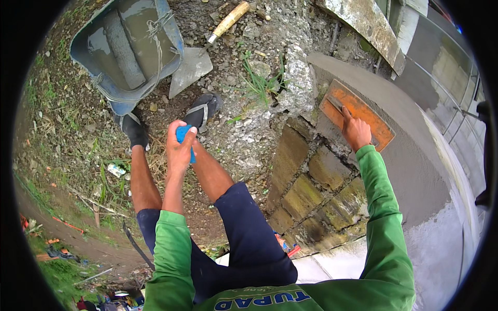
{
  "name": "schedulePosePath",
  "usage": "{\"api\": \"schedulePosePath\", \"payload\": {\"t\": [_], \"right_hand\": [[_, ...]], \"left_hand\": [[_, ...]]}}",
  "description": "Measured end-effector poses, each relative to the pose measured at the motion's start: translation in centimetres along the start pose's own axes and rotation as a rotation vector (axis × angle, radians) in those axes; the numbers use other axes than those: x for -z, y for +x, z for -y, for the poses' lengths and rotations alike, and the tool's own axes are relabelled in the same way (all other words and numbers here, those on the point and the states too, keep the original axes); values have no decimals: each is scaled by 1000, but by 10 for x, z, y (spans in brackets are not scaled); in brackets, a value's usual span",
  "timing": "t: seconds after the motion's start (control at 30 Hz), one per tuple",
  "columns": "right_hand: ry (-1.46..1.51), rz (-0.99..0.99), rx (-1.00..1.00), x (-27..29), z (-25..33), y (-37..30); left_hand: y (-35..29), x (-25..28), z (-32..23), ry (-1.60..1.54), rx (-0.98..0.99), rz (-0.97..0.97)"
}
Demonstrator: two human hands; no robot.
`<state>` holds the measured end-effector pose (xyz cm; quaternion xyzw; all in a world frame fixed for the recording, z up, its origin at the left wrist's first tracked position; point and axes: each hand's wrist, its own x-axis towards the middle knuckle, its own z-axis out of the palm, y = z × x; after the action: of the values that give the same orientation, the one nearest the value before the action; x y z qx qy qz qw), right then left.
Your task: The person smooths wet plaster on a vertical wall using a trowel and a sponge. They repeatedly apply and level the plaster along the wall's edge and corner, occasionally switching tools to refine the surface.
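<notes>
My right hand (pixel 356 131) is closed round the grip of an orange plastering float (pixel 377 123). The float lies flat against smooth grey mortar (pixel 410 155) on a curved wall, beside the rough stonework. My left hand (pixel 178 147) is held above my knee, fingers wrapped round a soft-looking blue piece, perhaps a sponge (pixel 183 133); much of it is hidden by the fingers. By my feet, a pointed trowel (pixel 191 71) with a wooden handle rests on the ground, its blade close to a blue tub (pixel 115 106) of murky grey liquid.
Mossy stone blocks (pixel 302 197) stand below the mortar. Broken concrete (pixel 300 78) and grass tufts (pixel 259 83) lie ahead. A stained board (pixel 365 28) leans at the upper right, near thin metal bars (pixel 441 88). Wire (pixel 154 31) hangs over the tub's rim.
</notes>
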<state>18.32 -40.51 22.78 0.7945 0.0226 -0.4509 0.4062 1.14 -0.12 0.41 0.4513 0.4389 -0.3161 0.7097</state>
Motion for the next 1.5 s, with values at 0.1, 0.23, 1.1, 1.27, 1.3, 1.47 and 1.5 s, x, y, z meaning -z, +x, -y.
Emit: {"api": "schedulePosePath", "payload": {"t": [0.1,0.23,1.1,1.27,1.3,1.47,1.5], "right_hand": [[-60,94,86,-37,9,-3],[-106,157,118,-18,9,5],[-241,198,117,-47,23,-14],[-188,96,46,-58,31,-13],[-200,150,77,-56,29,-15],[-162,26,80,-57,21,-19],[-147,31,68,-77,17,-27]], "left_hand": [[-1,5,1,-43,-26,5],[3,10,3,-66,-19,-41],[-1,15,0,-54,-30,-44],[-4,13,-1,-73,-21,-10],[-4,15,1,-58,-20,-14],[-4,14,5,27,12,-2],[-2,14,3,22,2,-10]]}}
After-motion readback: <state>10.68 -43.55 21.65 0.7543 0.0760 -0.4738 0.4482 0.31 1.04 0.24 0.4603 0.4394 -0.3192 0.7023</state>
